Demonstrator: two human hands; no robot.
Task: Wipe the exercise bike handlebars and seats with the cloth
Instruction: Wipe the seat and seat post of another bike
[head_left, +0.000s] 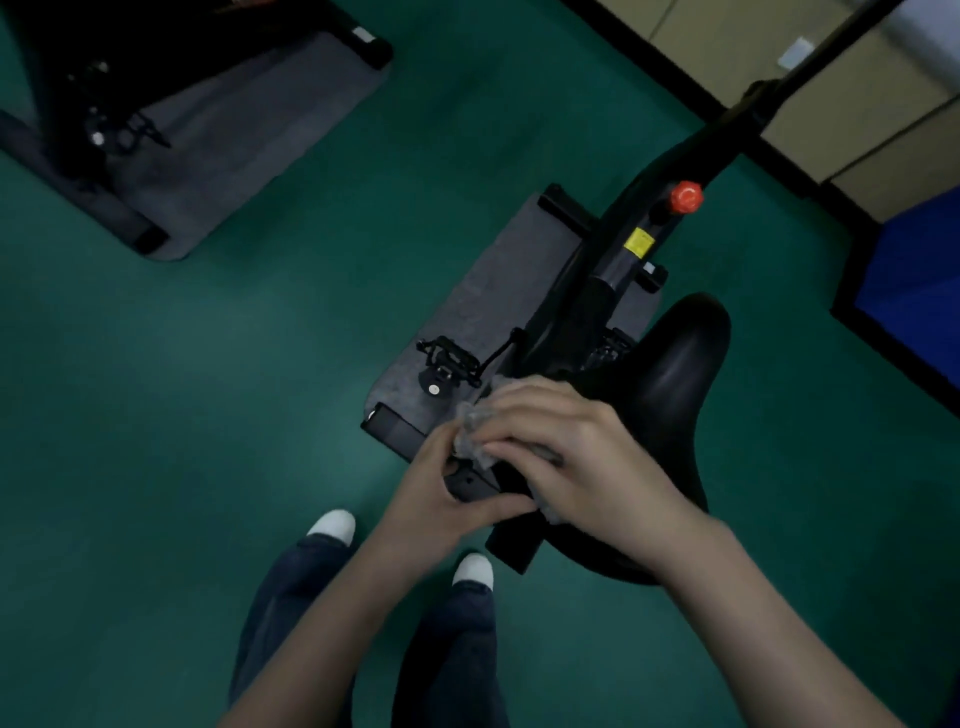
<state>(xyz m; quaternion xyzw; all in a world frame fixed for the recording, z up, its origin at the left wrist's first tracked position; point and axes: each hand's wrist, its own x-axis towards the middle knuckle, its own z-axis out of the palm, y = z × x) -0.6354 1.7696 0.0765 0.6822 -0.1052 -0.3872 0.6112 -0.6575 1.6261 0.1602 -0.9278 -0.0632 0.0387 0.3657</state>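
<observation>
Grey cloth (475, 431), crumpled, sits at the near left edge of the black seat (670, 395), between both hands. Right hand (576, 457) lies over it, fingers fairly straight and close together, pressing the cloth down against the seat's side. Left hand (447, 493) comes in from below, fingertips curled and pinching the cloth's outer corner, thumb stretched along underneath. Motion blur makes the exact finger contact hard to read.

Person stands just behind the bike frame (613, 260), white shoe toes on the green floor (260, 364). Bike rests on a grey mat (467, 312); pedal (449, 358) is just beyond the hands, red knob (685, 196) further up the frame.

Progress, as a judgement: seat wiping looks under way on this bike, working the rear left edge. The broad top of the seat shows a dull sheen, but whether it has been wiped I cannot tell. Handlebars lie off toward the top right and are not clearly in view, so no sign either way. A second bike (78, 104) stands well apart at the upper left, on its own mat; nothing shows whether it has been cleaned. Likely left: the rest of this seat, the handlebars, and perhaps the other bike.
</observation>
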